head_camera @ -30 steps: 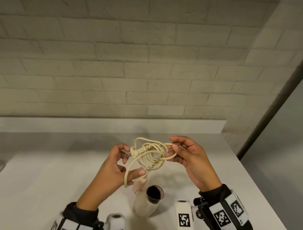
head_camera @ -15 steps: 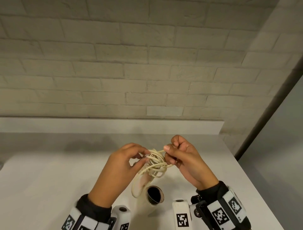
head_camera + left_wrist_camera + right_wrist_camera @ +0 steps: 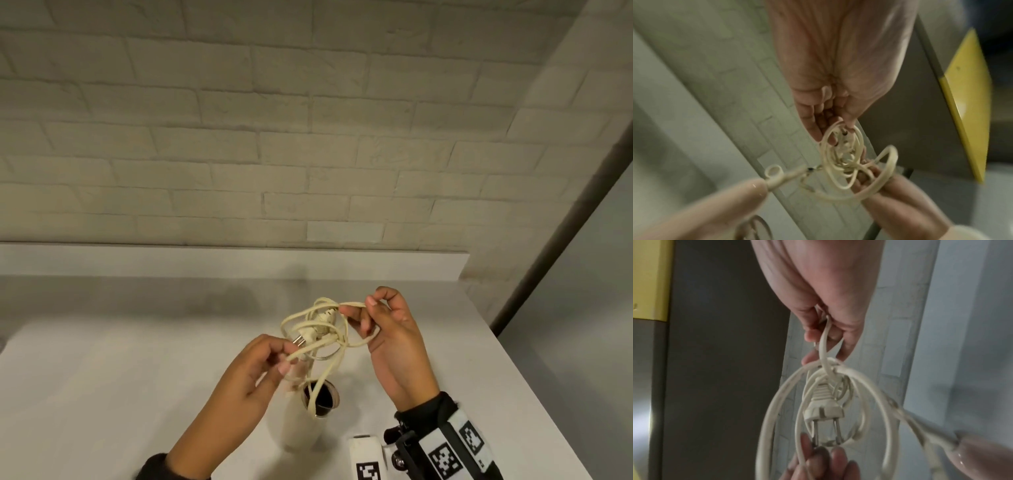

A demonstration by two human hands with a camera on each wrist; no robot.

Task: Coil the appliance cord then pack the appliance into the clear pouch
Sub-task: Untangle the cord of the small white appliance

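now that the hands have spread apart again, left hand (image 3: 260, 363) pinches plug (image 3: 308, 337) end, right hand (image 3: 387, 329) pinches a cord (image 3: 329, 342) loop; coil looser, tuck unfinished imo.

The cord (image 3: 320, 337) looks like smooth cream plastic, slightly glossy where the loops catch light. Its plug (image 3: 825, 408) is moulded matt plastic with a ribbed collar and two bare metal pins — dull silver. The appliance (image 3: 301, 425) has a smooth, pale plastic body with a faint sheen. The counter (image 3: 102, 377) is a matt white surface, smooth. Behind it the wall (image 3: 308, 137) is rough painted brick. A cuff of dark knitted cloth (image 3: 424, 409) sits at the right wrist.
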